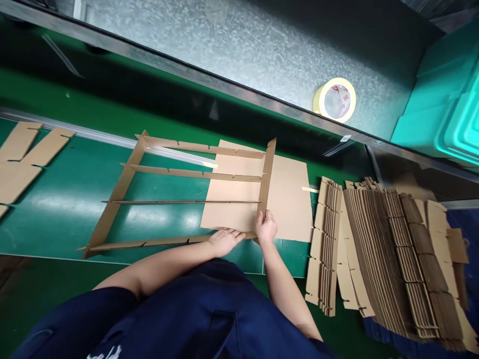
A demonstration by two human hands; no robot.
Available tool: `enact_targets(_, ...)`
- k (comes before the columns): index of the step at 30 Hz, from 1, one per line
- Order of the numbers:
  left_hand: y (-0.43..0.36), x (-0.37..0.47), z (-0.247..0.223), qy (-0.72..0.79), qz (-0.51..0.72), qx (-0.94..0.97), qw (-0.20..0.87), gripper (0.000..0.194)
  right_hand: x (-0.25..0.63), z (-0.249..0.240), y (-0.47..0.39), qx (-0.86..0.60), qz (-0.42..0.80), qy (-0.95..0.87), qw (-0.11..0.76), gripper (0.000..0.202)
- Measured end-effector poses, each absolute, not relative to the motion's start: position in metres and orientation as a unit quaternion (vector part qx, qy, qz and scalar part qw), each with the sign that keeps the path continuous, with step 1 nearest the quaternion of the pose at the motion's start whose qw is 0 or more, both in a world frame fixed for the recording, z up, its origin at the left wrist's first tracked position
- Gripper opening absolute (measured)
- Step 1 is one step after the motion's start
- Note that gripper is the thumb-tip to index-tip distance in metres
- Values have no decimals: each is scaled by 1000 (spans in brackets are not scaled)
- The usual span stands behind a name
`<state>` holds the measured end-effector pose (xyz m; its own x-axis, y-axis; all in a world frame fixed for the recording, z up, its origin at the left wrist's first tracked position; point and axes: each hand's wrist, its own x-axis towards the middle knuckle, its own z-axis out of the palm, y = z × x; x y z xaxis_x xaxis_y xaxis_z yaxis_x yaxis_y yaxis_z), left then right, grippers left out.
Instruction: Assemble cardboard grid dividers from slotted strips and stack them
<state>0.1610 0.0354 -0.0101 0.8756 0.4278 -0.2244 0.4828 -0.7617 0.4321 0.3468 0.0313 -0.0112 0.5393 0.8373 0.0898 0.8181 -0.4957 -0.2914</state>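
Slotted cardboard strips form an open frame on the green table. Four long strips run left to right between a left cross strip (119,192) and a right cross strip (268,174). My right hand (266,228) is closed around the near end of the right cross strip, at its corner with the nearest long strip (164,243). Beside it, my left hand (225,242) grips that long strip close to its right end, thumb side hidden. A flat cardboard sheet (290,199) lies under the frame's right part.
Bundles of slotted strips (377,259) stand packed at the right. Loose notched strips (18,172) lie at the far left. Above the table runs a metal shelf (224,50) with a roll of yellow tape (321,99) and a teal bin (441,99).
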Motion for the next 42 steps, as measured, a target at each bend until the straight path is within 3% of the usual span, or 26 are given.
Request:
enact_targets(6,41,158,-4,246,13,935,255,36,345,-20,33,-860,35,-489,140,32)
enact_targets(10,76,177,12,295,104,924,218,40,344,-19,32,-860,26,-493,131,33)
enact_targets(15,131,228,21,338,7,916,217,48,340,-9,35,-874,51,-479,63,28)
enact_targets(21,141,247,9,311,-25,924,223,40,339,3,39,-877,123,-464,11,29)
enact_targets(28,149,244,10,302,-1,931,205,28,359,15,76,-843,63,-506,168,52)
enact_targets(33,153,246,11,311,-15,929,199,22,366,6,102,-824,39,-534,185,42)
enact_targets(42,149,246,6,307,-35,928,208,25,370,-13,95,-788,13,-556,264,44)
